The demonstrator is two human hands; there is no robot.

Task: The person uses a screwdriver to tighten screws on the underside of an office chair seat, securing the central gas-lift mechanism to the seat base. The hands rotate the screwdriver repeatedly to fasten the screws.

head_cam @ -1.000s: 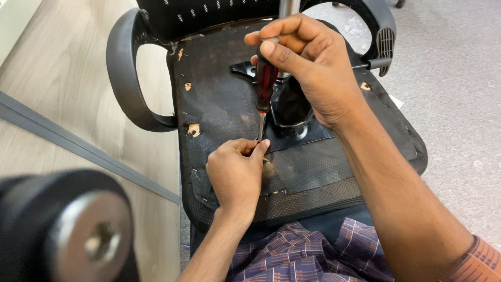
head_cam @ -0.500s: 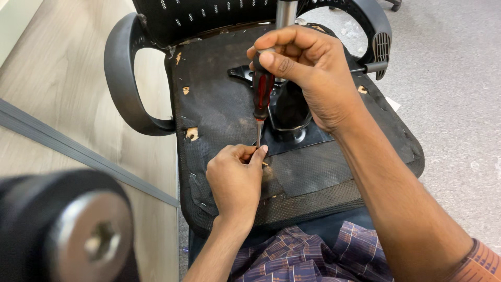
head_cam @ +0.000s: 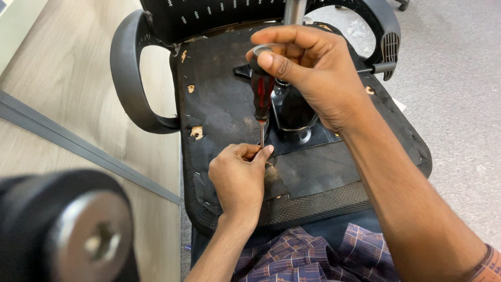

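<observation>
An upturned office chair lies in front of me, the black fabric underside of its seat (head_cam: 224, 109) facing up. My right hand (head_cam: 313, 73) grips the dark red handle of a screwdriver (head_cam: 262, 96) from above, the shaft standing upright with its tip down on the seat underside. My left hand (head_cam: 237, 175) sits just below it, thumb and fingers pinched around the tip of the shaft where it meets the seat. What lies under the tip is hidden by my fingers.
The black metal seat mechanism (head_cam: 295, 112) and a silver gas column (head_cam: 295, 10) stand right behind the screwdriver. A curved black armrest (head_cam: 128, 78) sticks out left, another (head_cam: 383, 36) at right. A blurred black caster with a metal hub (head_cam: 78, 230) fills the lower left.
The view has shifted slightly. My right hand has moved a little left over the handle; my left hand keeps its pinch at the tip. The screwdriver stays upright on the same spot.
</observation>
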